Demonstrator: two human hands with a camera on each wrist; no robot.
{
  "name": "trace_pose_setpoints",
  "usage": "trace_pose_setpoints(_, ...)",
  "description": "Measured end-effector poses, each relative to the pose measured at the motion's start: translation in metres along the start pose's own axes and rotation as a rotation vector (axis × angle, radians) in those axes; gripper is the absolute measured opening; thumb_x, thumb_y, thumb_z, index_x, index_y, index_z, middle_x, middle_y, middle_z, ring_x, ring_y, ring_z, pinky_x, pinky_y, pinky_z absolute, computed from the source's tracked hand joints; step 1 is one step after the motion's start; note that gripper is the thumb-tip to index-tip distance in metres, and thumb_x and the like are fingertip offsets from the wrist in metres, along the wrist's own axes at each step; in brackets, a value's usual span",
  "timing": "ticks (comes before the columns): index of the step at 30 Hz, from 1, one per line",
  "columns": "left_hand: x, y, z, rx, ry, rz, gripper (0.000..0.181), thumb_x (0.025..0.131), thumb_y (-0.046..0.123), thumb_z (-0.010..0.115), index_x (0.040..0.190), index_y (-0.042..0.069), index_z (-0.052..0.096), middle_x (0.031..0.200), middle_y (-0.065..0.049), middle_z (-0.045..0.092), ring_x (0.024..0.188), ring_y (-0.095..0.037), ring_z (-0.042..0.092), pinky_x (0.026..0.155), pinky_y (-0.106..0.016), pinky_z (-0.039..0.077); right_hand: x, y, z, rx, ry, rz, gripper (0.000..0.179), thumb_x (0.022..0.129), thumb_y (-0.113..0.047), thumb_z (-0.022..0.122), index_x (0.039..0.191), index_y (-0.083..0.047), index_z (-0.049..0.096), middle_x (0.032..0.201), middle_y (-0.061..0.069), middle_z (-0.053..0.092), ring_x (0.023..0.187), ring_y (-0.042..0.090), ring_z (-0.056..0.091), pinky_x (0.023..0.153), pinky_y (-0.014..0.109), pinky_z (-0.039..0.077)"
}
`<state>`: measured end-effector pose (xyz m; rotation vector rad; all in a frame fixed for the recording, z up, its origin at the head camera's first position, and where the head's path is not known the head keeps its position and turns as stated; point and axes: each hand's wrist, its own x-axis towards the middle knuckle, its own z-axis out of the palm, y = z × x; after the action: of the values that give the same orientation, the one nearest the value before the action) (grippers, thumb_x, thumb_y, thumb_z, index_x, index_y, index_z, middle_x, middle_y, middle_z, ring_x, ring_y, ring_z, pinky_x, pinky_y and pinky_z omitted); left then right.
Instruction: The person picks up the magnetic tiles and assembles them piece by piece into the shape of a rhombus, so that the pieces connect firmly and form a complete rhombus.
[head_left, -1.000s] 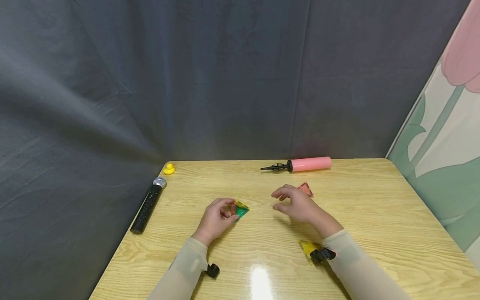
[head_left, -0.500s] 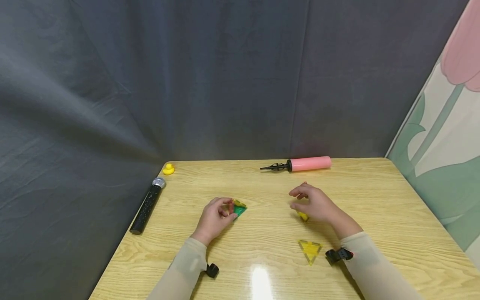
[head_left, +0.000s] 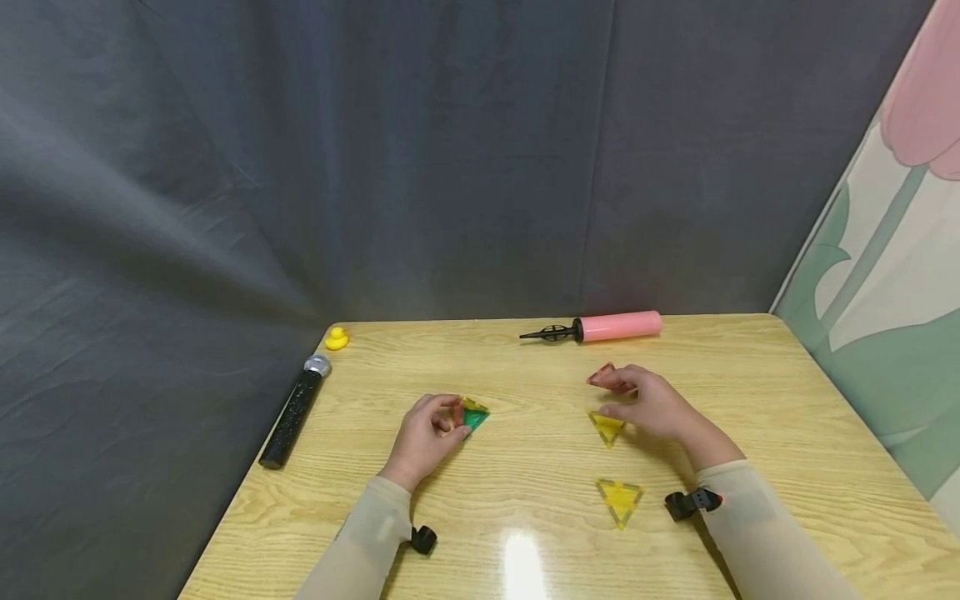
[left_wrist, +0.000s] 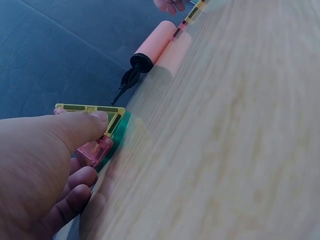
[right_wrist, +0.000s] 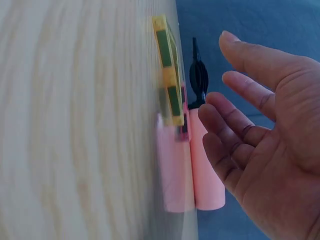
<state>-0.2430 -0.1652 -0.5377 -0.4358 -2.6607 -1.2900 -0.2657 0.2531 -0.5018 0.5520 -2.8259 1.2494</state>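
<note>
In the head view my left hand pinches a small joined shape of triangular magnetic tiles, with a green tile, a yellow tile and a pink-red tile. The left wrist view shows the thumb pressed on the yellow face, with the green base right at the tabletop. My right hand hovers with relaxed, parted fingers and nothing between them. Close by its fingertips are a loose yellow triangle tile and a red triangle tile, the latter partly hidden by the fingers.
Nearer the front of the wooden table lies another yellow triangle tile. A pink hand pump lies along the back edge. At the left edge are a black microphone and a yellow rubber duck.
My right hand has moved rightward, uncovering the loose yellow tile and the front yellow tile. The red tile now shows left of its fingers. My left hand stays nearly still, holding the tile shape.
</note>
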Motion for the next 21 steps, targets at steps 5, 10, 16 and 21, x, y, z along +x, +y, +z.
trace_pose_setpoints(5,-0.001,0.001,-0.001,0.026,0.017,-0.013,0.049,0.09,0.024,0.087,0.135,0.022,0.067,0.119,0.007,0.062,0.082,-0.01,0.061,0.069,-0.026,0.056,-0.002,0.009,-0.003,-0.01,-0.013,0.028,0.048,0.088,-0.026,0.088,0.128,-0.005,0.071,0.115,0.012,0.066,0.107,0.032,0.063,0.095,0.055,0.051)
trace_pose_setpoints(10,-0.001,0.0,-0.001,0.039,0.026,-0.028,0.049,0.09,0.025,0.086,0.135,0.022,0.067,0.12,0.007,0.062,0.083,-0.01,0.061,0.07,-0.026,0.056,-0.002,0.013,-0.007,0.001,-0.042,0.045,0.047,0.087,-0.025,0.089,0.124,-0.003,0.071,0.109,0.011,0.064,0.099,0.028,0.061,0.086,0.046,0.052)
trace_pose_setpoints(16,-0.001,0.0,-0.002,0.053,0.043,-0.051,0.049,0.09,0.026,0.087,0.135,0.021,0.067,0.119,0.007,0.062,0.084,-0.01,0.062,0.071,-0.026,0.056,-0.005,0.012,-0.008,0.024,-0.075,0.089,0.047,0.085,-0.022,0.09,0.123,-0.003,0.07,0.111,0.012,0.064,0.097,0.027,0.061,0.083,0.038,0.053)
trace_pose_setpoints(21,-0.001,-0.001,-0.004,0.059,0.056,-0.045,0.05,0.09,0.025,0.086,0.136,0.019,0.067,0.12,0.004,0.062,0.084,-0.011,0.062,0.072,-0.027,0.056,-0.007,0.012,-0.009,0.044,-0.097,0.075,0.049,0.083,-0.02,0.092,0.124,-0.001,0.071,0.112,0.014,0.064,0.096,0.028,0.059,0.077,0.032,0.051)
